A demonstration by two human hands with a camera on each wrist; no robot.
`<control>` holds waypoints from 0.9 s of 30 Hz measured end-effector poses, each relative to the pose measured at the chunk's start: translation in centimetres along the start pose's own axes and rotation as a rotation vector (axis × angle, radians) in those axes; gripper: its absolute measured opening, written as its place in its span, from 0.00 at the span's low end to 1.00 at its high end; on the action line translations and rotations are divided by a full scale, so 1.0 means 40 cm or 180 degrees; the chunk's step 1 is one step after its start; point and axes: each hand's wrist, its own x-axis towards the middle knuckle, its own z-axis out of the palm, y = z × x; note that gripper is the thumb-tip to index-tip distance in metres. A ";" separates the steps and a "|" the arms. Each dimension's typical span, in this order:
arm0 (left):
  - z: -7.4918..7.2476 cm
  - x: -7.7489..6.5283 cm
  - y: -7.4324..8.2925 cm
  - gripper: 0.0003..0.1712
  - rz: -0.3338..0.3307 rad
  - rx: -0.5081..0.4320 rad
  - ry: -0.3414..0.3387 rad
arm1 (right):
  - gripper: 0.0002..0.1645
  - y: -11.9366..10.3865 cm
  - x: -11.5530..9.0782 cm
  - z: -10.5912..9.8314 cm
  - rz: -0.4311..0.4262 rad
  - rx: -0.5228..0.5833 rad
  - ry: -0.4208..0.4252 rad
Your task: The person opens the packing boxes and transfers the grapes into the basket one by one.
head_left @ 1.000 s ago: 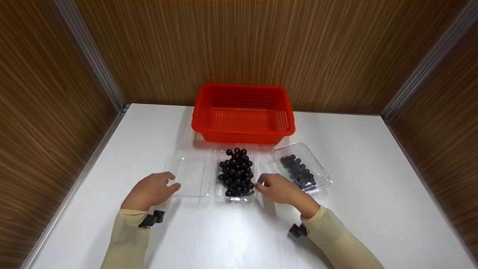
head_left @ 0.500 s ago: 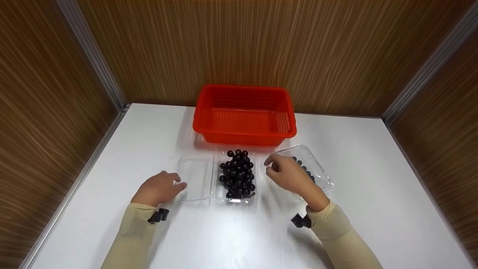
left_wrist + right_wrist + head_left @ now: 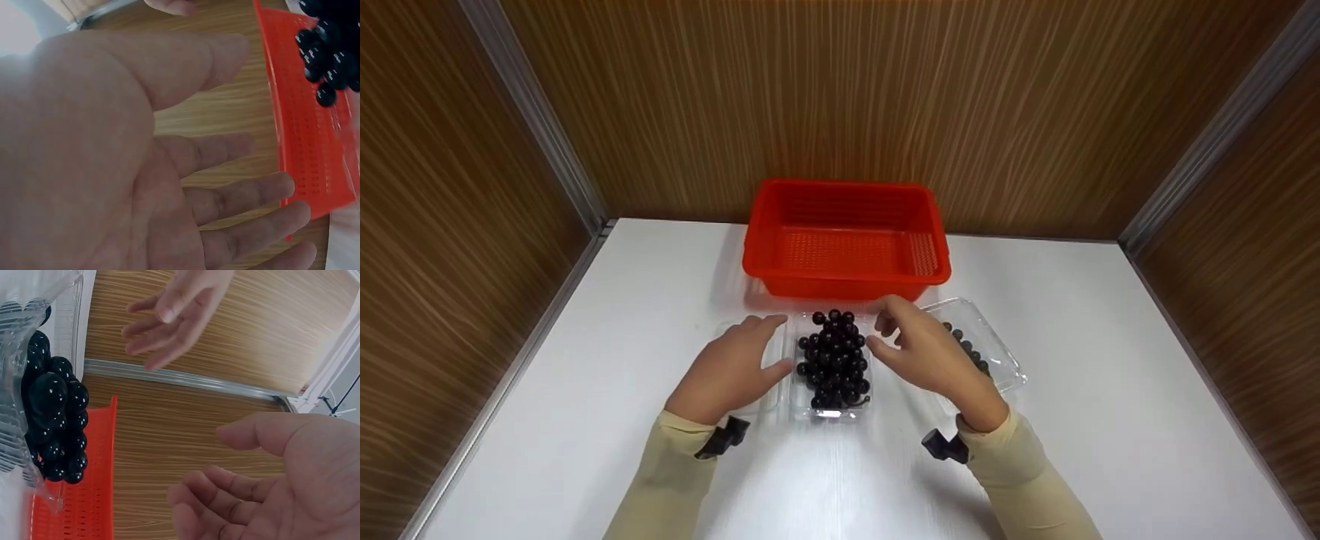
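A bunch of black grapes (image 3: 832, 360) lies in the base of a clear plastic clamshell box (image 3: 802, 409), whose lid is folded out flat to the left. My left hand (image 3: 727, 369) hovers over that lid, fingers spread and nothing in its grasp; the left wrist view shows its palm (image 3: 84, 146) bare. On the other side of the grapes (image 3: 53, 402), my right hand (image 3: 926, 351) is held with loosely bent fingers and an empty palm, fingertips close to the box's right edge. It partly covers a second clear box (image 3: 994, 341) with dark grapes (image 3: 969, 349) inside.
A red plastic basket (image 3: 847, 289) with a perforated bottom stands behind the boxes, near the wood-patterned back wall (image 3: 840, 90). Similar panels rise at the left and right of the white table (image 3: 1110, 375).
My left hand has moved right and forward over the open lid. My right hand first drew away from the grapes over the second box, then shifted back left toward them.
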 end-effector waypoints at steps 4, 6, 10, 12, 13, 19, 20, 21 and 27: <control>0.004 0.005 0.007 0.41 0.0016 -0.0050 0.0029 | 0.22 -0.010 -0.007 0.026 -0.0138 -0.0135 -0.0147; 0.006 0.006 0.008 0.42 -0.0017 -0.0053 0.0005 | 0.24 -0.011 -0.009 0.038 -0.0209 -0.0192 -0.0236; 0.012 0.005 0.013 0.44 -0.0112 -0.0015 -0.0097 | 0.41 -0.012 -0.010 0.050 -0.0235 -0.0332 -0.0363; 0.015 0.004 0.018 0.46 -0.0179 0.0017 -0.0163 | 0.51 -0.011 -0.010 0.052 -0.0171 -0.0448 -0.0415; 0.016 0.004 0.021 0.48 -0.0217 0.0036 -0.0199 | 0.52 -0.011 -0.010 0.053 -0.0118 -0.0488 -0.0454; 0.030 0.008 0.045 0.54 -0.0341 0.0137 -0.0379 | 0.46 -0.010 -0.014 0.062 0.0236 -0.0659 -0.0771; 0.034 0.009 0.049 0.54 -0.0327 0.0158 -0.0401 | 0.46 -0.009 -0.014 0.062 0.0273 -0.0694 -0.0813; 0.038 0.011 0.053 0.54 -0.0299 0.0179 -0.0412 | 0.46 -0.008 -0.014 0.062 0.0304 -0.0731 -0.0844; 0.062 0.021 0.061 0.55 -0.0184 0.0307 -0.0424 | 0.42 0.002 -0.007 0.077 0.0268 -0.0856 -0.0936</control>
